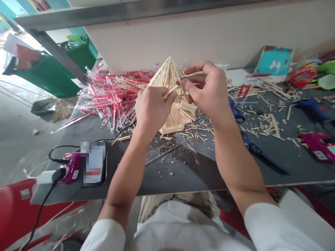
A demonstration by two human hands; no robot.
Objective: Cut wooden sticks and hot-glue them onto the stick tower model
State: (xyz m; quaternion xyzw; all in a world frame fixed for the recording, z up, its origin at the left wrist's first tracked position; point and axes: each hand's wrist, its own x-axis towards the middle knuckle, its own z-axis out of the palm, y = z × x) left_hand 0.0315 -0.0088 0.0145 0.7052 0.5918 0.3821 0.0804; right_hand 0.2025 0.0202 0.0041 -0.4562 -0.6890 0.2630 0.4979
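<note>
In the head view a small model house (180,116) made of pale wooden sticks stands on the table, with a pointed stick roof (170,68) rising above its base. My left hand (153,108) is closed, its thumb and fingers pinching a short wooden stick (172,91) in front of the roof. On the right side of the roof is my right hand (206,85), its thumb and fingers drawn together at the slanting sticks. Whatever lies between the right fingertips is too hidden to make out. Cut stick pieces (196,134) are scattered around the base.
Red-and-clear plastic wrappers (110,94) are heaped at the left. Nearer me lie a clear ruler (164,150), a phone (94,164) and a magenta power adapter (70,167). Blue tools (267,158), more sticks (272,125) and another magenta adapter (318,146) occupy the right side.
</note>
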